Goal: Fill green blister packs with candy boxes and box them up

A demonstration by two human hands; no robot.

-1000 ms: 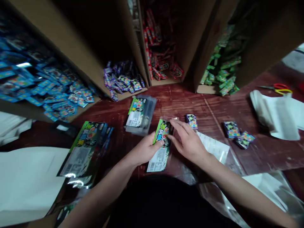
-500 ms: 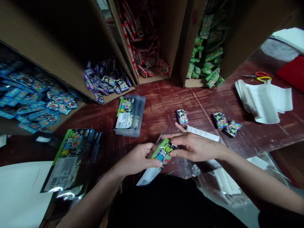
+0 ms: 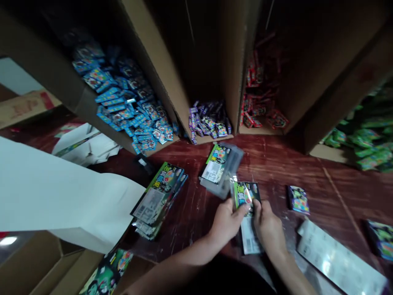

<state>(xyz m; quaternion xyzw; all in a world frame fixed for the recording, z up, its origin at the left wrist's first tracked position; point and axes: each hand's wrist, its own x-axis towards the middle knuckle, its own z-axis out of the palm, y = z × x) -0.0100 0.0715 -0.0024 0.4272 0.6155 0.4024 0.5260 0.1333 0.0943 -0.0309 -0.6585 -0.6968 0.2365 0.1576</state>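
Observation:
Between my hands is a clear plastic packet (image 3: 251,237) with a green and black printed card inside. My left hand (image 3: 225,221) grips its left side, the thumb lying across the front. My right hand (image 3: 270,229) is closed on the right side, its fingers partly hidden. The packet's top end touches or overlaps a clear plastic case (image 3: 232,164) with a similar card, just beyond it; I cannot tell which. To the left lies a stack of similar card packets (image 3: 158,192). A small purple candy packet (image 3: 298,199) rests right of my right hand.
Cardboard boxes on their sides line the back, holding blue packets (image 3: 135,102), purple packets (image 3: 210,119), red packets (image 3: 260,110) and green packets (image 3: 365,141). A white sticker sheet (image 3: 340,258) lies front right. White paper (image 3: 61,192) covers the left, above an open carton (image 3: 46,266).
The view has swung left, bringing the carton and white paper into sight. The packet has turned from slanted to nearly straight, and my right hand has shifted from its top to its right side.

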